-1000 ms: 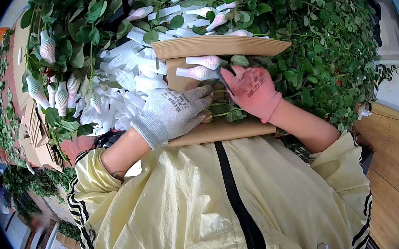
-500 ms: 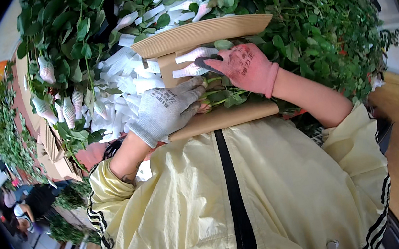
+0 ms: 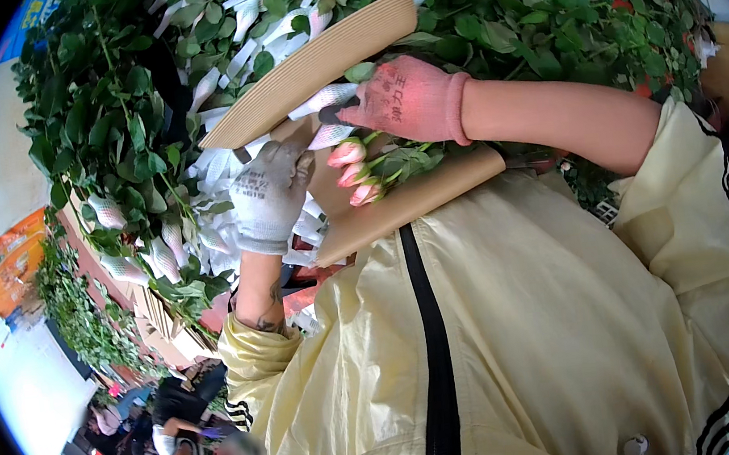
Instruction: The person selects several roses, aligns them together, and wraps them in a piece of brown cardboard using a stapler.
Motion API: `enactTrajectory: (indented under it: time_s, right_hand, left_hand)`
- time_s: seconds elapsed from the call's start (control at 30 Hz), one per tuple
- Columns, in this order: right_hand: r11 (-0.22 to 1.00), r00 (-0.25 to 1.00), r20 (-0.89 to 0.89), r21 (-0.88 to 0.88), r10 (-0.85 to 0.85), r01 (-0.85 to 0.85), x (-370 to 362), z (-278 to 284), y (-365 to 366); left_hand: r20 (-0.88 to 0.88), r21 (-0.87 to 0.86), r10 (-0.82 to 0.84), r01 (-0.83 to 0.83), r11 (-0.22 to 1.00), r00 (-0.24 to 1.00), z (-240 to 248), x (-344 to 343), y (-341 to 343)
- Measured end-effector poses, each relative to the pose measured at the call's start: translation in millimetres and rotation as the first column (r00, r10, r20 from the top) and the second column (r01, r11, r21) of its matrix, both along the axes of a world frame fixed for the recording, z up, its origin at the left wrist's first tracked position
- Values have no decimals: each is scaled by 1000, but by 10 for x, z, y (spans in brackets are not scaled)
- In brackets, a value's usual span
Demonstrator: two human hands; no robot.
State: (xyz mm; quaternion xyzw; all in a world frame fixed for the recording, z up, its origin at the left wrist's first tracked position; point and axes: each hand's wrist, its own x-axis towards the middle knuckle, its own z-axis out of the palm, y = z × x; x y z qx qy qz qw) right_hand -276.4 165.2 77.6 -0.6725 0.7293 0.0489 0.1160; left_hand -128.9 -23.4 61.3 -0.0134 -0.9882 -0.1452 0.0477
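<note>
My right hand [image 3: 404, 102], in a pink glove with dark fingertips, is closed over two rose buds in white foam-net sleeves [image 3: 329, 134]. Bare pink rose buds [image 3: 353, 173] lie just below it, their stems pointing right. All rest on a brown cardboard wrap [image 3: 351, 224] whose ridged far flap [image 3: 319, 66] stands up behind. My left hand [image 3: 269, 198], gloved in grey, has its fingers bent together at the wrap's left side, close to the sleeve ends. Whatever its fingertips pinch is hidden.
White foam sleeves [image 3: 212, 168] are heaped left of the wrap. Leafy rose stems [image 3: 533, 46] pile up behind and to the right, and sleeved buds [image 3: 165, 250] hang at left. Folded cardboard [image 3: 160, 327] sits beyond. A person [image 3: 176, 429] is at lower left.
My left hand has drawn back left off the bare buds, uncovering them, and its fingers have curled. My right hand stays at the sleeved buds. The wrap appears tilted as the view turned.
</note>
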Motion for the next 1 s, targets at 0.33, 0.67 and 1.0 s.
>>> enactTrajectory:
  time_s: [0.33, 0.67, 1.0]
  right_hand:
    - [997, 999, 35, -80, -9, 12, -65, -75, 43]
    - [990, 986, -126, -76, 106, -116, -47, -16, 9]
    - [998, 979, -196, -50, -45, 35, -74, 57, -114]
  left_hand:
    - [188, -98, 266, -252, 963, 945, 108, 428, -364]
    - [230, 206, -58, 10, 979, 972, 256, 84, 282]
    - [365, 412, 55, -214, 886, 929, 361, 72, 416]
